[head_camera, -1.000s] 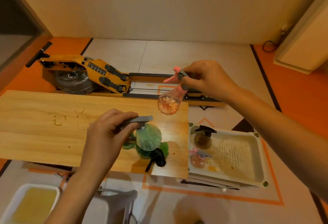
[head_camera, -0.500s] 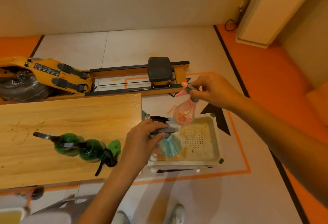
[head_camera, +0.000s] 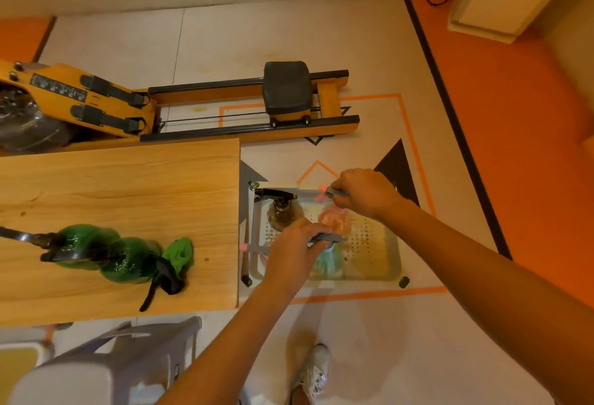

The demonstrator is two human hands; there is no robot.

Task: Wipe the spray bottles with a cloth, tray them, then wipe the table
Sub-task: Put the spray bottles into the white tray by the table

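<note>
A white perforated tray (head_camera: pixel 379 253) lies on the floor to the right of the wooden table (head_camera: pixel 128 186). My left hand (head_camera: pixel 294 249) grips the grey head of a pale green spray bottle (head_camera: pixel 328 261) low inside the tray. My right hand (head_camera: pixel 364 191) holds a pink spray bottle (head_camera: pixel 332 220) by its trigger head over the tray's middle. A brown bottle with a black head (head_camera: pixel 283 212) stands in the tray's back left corner. Another pink-tipped bottle (head_camera: pixel 254 248) lies mostly hidden behind my left hand. Two green spray bottles (head_camera: pixel 106 252) lie on the table beside a green cloth (head_camera: pixel 180 253).
A wooden rowing machine (head_camera: pixel 180 106) stretches across the floor behind the table and tray. A grey plastic stool (head_camera: pixel 106 366) stands below the table's front edge, with a white basin (head_camera: pixel 16 359) at the bottom left. My shoe (head_camera: pixel 316 372) is near the bottom.
Both hands carried their bottles from above the table rightward and down into the tray. The view swung right, so the table now sits at the left.
</note>
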